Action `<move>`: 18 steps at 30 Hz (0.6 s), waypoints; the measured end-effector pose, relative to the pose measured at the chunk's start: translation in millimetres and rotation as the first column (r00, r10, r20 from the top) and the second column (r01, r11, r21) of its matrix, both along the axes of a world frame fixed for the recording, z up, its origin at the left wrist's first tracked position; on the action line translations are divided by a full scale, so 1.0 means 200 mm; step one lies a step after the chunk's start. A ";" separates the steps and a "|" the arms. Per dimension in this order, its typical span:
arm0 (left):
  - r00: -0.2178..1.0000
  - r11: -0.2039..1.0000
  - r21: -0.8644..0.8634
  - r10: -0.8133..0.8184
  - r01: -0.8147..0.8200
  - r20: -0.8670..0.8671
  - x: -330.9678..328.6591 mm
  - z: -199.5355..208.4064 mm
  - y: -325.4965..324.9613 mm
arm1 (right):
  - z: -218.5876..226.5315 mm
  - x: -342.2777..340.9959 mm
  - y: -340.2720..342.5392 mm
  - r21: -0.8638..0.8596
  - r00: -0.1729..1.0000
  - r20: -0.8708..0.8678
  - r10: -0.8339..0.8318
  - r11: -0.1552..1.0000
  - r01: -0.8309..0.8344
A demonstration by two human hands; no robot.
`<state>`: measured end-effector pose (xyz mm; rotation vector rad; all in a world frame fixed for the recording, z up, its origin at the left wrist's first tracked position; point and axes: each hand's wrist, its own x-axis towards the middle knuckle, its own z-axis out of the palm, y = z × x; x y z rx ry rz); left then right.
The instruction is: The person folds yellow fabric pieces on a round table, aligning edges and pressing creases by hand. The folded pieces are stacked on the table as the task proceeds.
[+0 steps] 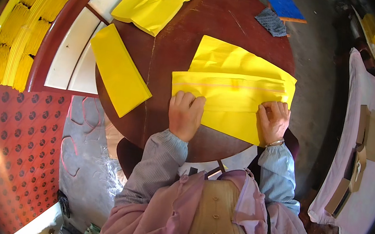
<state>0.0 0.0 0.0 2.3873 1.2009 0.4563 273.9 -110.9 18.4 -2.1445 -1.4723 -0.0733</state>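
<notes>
A bright yellow sheet (233, 57) of paper-like material lies on the round dark red table (198, 25) in front of me. A long straight band (232, 92) with a thin pinkish line along it is folded across its middle. My left hand (186, 117) has its fingers curled over the band's near left end. At the right end, my right hand (274, 121) is closed on the same sheet, fingers bent and thumb tucked in. What the fingertips grip underneath is hidden. The sheet's near part slants out below the band, between my hands.
A neatly folded yellow stack (121, 70) lies at the table's left, and a crumpled yellow sheet (156, 5) at its far left edge. Bundled yellow pieces (26, 29) are piled at far left. A grey cloth (271, 22) hangs near a blue-topped stool (284, 7).
</notes>
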 end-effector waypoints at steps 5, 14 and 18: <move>0.939 0.921 0.298 -0.306 0.251 0.157 0.12 0.03 0.05 | 0.03 -0.04 0.03 0.160 0.994 -0.029 0.103 0.982 -0.097; 0.905 0.914 0.155 -0.397 0.375 0.154 0.12 0.07 0.05 | 0.04 -0.04 0.00 0.109 0.927 0.054 0.371 0.921 -0.375; 0.911 0.944 0.166 -0.322 0.286 0.258 0.14 0.06 0.01 | 0.03 -0.02 -0.03 0.097 0.923 0.073 0.377 0.919 -0.382</move>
